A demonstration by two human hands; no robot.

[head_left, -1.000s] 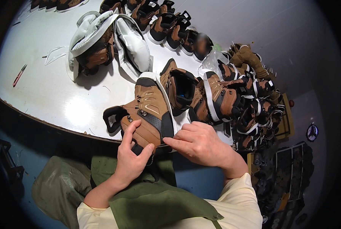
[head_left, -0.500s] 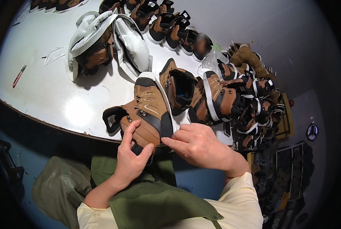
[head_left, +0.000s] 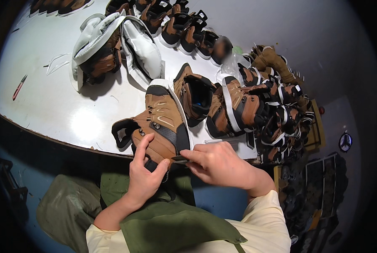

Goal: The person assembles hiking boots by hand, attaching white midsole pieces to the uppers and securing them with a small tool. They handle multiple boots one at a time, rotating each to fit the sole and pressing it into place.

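A brown and black hiking boot (head_left: 161,114) with a white sole lies on its side at the table's near edge, toe pointing away. My left hand (head_left: 144,170) grips its heel end, index finger and thumb spread over the brown leather. Close by on the right, my right hand (head_left: 216,164) is closed, thumb and fingertips against the heel where upper meets sole. A short dark flat piece (head_left: 179,159) shows at those fingertips; whether it is a tool or part of the boot I cannot make out. Another boot (head_left: 197,97) stands upright just beyond the sole.
Brown and black boots (head_left: 244,101) crowd the right side of the white table (head_left: 49,97). Further back lies a white zippered cover (head_left: 142,50) around another boot. Red-handled snips (head_left: 19,89) rest at the far left. Several more boots (head_left: 173,29) line the back.
My right hand has turned slightly and its fingers have shifted at the heel, bringing the dark flat piece into view. The left hand keeps its hold; the whole view has shifted a little.
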